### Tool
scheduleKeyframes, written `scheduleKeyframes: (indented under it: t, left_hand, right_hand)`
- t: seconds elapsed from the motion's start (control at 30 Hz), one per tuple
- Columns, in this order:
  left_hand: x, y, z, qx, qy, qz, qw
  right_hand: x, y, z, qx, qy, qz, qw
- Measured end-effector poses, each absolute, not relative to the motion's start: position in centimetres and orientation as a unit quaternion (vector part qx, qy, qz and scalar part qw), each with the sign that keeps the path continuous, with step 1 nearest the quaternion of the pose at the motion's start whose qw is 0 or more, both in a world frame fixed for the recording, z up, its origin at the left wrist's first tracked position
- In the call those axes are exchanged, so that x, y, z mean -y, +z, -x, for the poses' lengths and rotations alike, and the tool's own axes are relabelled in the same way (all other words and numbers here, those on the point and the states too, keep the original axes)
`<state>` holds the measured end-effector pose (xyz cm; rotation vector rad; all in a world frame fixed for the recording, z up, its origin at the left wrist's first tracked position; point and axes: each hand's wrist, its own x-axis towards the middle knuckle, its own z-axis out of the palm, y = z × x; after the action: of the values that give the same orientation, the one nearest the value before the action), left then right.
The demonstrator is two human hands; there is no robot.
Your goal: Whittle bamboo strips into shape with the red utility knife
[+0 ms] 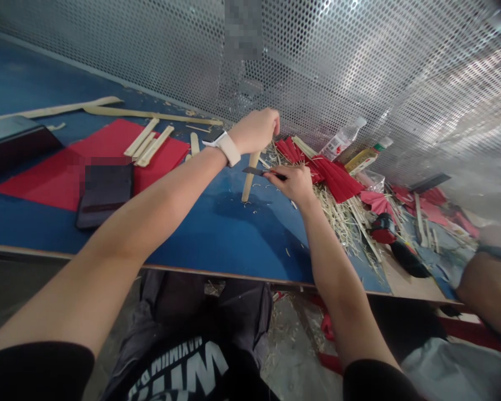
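Observation:
My left hand (259, 129), with a watch (223, 146) on its wrist, is closed around the upper end of a pale bamboo strip (247, 188). The strip's far end is hidden by the hand, while its near end meets the blue tabletop. In my right hand (294, 181) is a knife (254, 171), gripped by its dark handle. Its blade lies across the strip, just below my left hand. A few thin curled shavings (254, 211) are scattered around the strip's lower end.
Left on the blue table (217, 239) are red paper (104, 142), short bamboo pieces (150, 146) and a dark phone-like object (108, 195). To the right lie red folded paper (336, 175), heaped shavings (338, 223) and bottles (344, 139). Another person's hand (486, 284) is far right. Perforated metal (150, 50) stands behind.

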<state>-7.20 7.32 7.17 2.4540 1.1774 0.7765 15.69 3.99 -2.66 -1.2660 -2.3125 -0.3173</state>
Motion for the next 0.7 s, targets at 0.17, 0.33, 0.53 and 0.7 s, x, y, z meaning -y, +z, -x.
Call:
scheduleKeyframes:
  t: [0.17,0.33,0.53,0.7]
  left_hand:
    - [-9.3,6.3,7.5,-0.44,0.272,-0.842,0.155]
    - [-9.4,6.2,6.7,-0.428,0.291,-0.843,0.145]
    - [-8.3,6.7,6.3,-0.434,0.285,-0.844,0.133]
    - [-8.0,6.9,6.4,-0.432,0.278,-0.848,0.13]
  right_hand:
    - [-3.7,-3.3,-15.8,0.871,-0.097,0.444,0.185]
    - [-3.2,-2.8,-15.1,0.834,-0.127,0.478,0.245]
    - [-3.0,-2.6,-14.5,0.814,-0.143,0.488,0.281]
    - [-3.3,-2.7,-14.6,0.821,-0.148,0.476,0.278]
